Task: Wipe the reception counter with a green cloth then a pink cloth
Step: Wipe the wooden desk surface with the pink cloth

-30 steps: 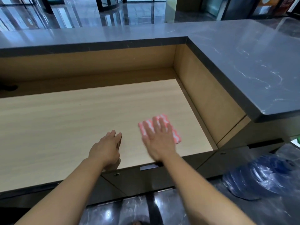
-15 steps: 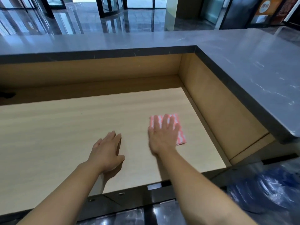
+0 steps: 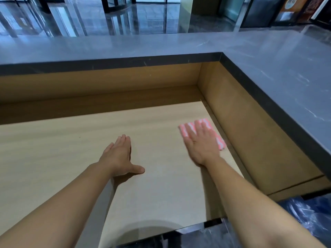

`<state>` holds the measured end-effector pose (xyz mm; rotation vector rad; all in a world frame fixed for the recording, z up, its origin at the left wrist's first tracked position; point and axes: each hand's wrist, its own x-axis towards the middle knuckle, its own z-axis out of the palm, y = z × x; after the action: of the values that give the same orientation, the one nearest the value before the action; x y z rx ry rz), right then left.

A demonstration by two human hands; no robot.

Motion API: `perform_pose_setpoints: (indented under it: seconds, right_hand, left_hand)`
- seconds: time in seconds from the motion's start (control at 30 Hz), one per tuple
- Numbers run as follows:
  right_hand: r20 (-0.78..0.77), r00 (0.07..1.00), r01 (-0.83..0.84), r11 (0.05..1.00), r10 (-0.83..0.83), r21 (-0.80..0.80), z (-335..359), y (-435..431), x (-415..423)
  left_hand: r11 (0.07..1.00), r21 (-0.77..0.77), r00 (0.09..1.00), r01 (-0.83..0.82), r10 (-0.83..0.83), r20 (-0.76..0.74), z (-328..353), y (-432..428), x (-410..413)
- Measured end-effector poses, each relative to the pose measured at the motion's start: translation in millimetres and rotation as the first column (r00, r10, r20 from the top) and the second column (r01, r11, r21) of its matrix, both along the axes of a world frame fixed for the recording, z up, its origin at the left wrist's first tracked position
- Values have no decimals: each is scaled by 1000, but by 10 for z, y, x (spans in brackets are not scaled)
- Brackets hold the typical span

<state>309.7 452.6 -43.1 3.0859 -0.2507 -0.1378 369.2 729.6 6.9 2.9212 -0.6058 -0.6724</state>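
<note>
A folded pink and white striped cloth [image 3: 219, 141] lies on the light wooden desk surface [image 3: 71, 149] of the reception counter, close to the right side wall. My right hand [image 3: 201, 142] presses flat on the cloth with straight, spread fingers and covers most of it. My left hand [image 3: 120, 154] rests flat on the bare wood to the left, fingers together and thumb out, holding nothing. No green cloth is in view.
A raised grey marble counter top [image 3: 277, 72] runs along the back and right. Brown wooden walls [image 3: 250, 133] drop from it to the desk. A blue plastic bag [image 3: 308, 217] lies at lower right. A dark front edge [image 3: 197, 228] bounds the desk.
My right hand has slid the pink cloth away from me and to the right, toward the side wall. My left hand has stayed on the wood, fingers straighter now.
</note>
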Motion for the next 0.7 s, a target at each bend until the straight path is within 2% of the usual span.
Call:
perform_pose_setpoints:
  seconds: [0.13, 0.27, 0.33, 0.43, 0.53, 0.63, 0.7]
  right_hand:
    - [20, 996, 82, 997, -82, -13, 122, -297, -151]
    - [-7, 931, 361, 920, -365, 152, 112, 47, -6]
    - [-12, 921, 387, 911, -389, 140, 105, 365, 160]
    - [-11, 972, 236, 962, -237, 140, 56, 989, 474]
    - [-20, 1000, -12, 983, 16, 182, 39, 1565, 663]
    - [27, 986, -169, 960, 167, 224, 71, 1531, 719]
    - [51, 985, -171, 968, 164, 184, 62, 1186, 720]
  left_hand:
    - [998, 60, 1000, 0, -1, 20, 18, -34, 221]
    - [995, 104, 1000, 6, -3, -29, 91, -50, 302]
    - [992, 123, 999, 6, -2, -36, 120, -87, 307]
    - [988, 157, 999, 11, -5, -38, 135, -102, 315]
    - [987, 162, 999, 13, -5, -46, 125, -103, 333]
    - [983, 185, 998, 10, 2, -66, 149, -128, 325]
    - [975, 221, 998, 0, 14, -62, 185, -164, 330]
